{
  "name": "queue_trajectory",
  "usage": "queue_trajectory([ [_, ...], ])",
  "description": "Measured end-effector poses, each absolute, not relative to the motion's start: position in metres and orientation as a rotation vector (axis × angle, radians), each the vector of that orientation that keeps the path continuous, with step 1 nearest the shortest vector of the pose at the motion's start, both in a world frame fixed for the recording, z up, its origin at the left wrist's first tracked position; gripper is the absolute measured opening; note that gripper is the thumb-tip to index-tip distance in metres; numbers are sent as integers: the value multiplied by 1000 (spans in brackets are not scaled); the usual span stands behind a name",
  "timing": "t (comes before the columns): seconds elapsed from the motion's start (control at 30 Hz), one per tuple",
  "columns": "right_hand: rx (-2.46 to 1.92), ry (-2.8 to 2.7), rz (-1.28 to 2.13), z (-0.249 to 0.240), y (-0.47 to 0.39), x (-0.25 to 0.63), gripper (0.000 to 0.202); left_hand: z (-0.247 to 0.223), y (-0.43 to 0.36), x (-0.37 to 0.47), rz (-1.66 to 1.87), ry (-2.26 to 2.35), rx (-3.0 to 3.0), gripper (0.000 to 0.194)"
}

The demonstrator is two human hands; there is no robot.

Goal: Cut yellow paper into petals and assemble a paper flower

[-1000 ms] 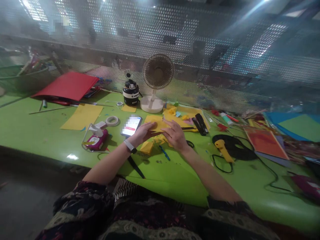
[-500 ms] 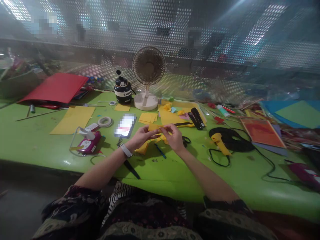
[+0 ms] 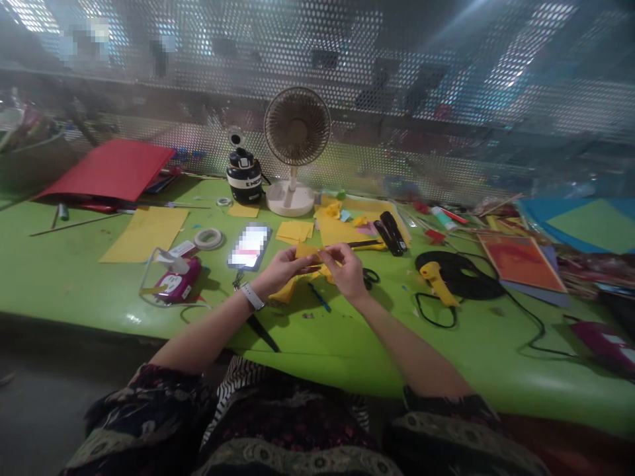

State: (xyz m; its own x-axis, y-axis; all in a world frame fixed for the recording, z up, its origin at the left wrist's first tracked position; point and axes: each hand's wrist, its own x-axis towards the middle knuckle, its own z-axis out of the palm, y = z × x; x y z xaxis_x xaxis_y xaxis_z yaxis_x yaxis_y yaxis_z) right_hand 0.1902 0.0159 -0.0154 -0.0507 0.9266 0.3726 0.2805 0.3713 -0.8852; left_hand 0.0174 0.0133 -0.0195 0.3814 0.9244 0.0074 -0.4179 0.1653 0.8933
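A small piece of yellow paper (image 3: 306,251) is held up between my two hands above the green table. My left hand (image 3: 282,270), with a white band at the wrist, pinches its left side. The fingers of my right hand (image 3: 346,270) are closed on its right edge. Under and behind the hands lie more yellow paper pieces (image 3: 284,291), partly hidden. A blue pen-like stick (image 3: 319,297) rests just below them. Black scissor handles (image 3: 370,277) show beside my right hand. Beyond my fingers is a stack of yellow paper squares (image 3: 294,231).
A lit phone (image 3: 249,246), a tape roll (image 3: 208,238) and a purple power strip (image 3: 177,281) lie to the left. Behind stand a fan (image 3: 296,125) and a dark bottle (image 3: 245,178). A stapler (image 3: 389,233) and a yellow glue gun (image 3: 439,284) with its cord lie right.
Both hands keep their hold on the yellow paper, with only slight finger movement. The whole view has shifted a little.
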Motion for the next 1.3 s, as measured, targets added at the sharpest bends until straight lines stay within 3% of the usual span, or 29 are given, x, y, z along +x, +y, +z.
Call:
queue_trajectory([
  [0.8, -1070, -1550, 809, -18, 17, 191, 37, -23, 15, 18, 1065, 664, 945, 39],
  [1.0, -1105, -1365, 943, -16, 19, 189, 48, -23, 15, 17, 1090, 689, 956, 35],
  [1.3, -1128, -1434, 946, -21, 26, 191, 36, -22, 17, 17, 1083, 806, 994, 41],
])
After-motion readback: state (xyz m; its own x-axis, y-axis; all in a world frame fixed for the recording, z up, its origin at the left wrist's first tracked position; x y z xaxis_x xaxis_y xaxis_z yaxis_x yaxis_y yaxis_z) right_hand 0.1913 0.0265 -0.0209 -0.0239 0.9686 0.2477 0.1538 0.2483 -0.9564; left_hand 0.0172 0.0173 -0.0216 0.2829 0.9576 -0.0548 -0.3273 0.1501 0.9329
